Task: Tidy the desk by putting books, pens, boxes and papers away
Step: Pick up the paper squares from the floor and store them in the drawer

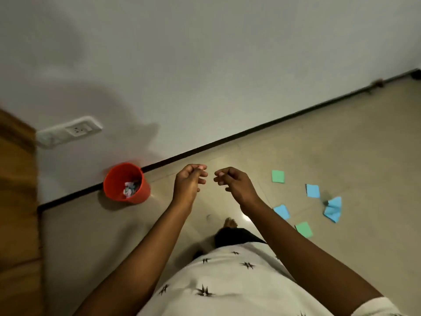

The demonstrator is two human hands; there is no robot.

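right hand (230, 181) – grip loosely curled, empty | left hand (190, 181) – same | paper squares (312, 190) on floor right of right grip, nearer it | red bin (126, 182) left

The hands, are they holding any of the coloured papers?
No. The left hand and the right hand are both up in the air with fingers curled and nothing in them. The coloured papers lie on the floor.
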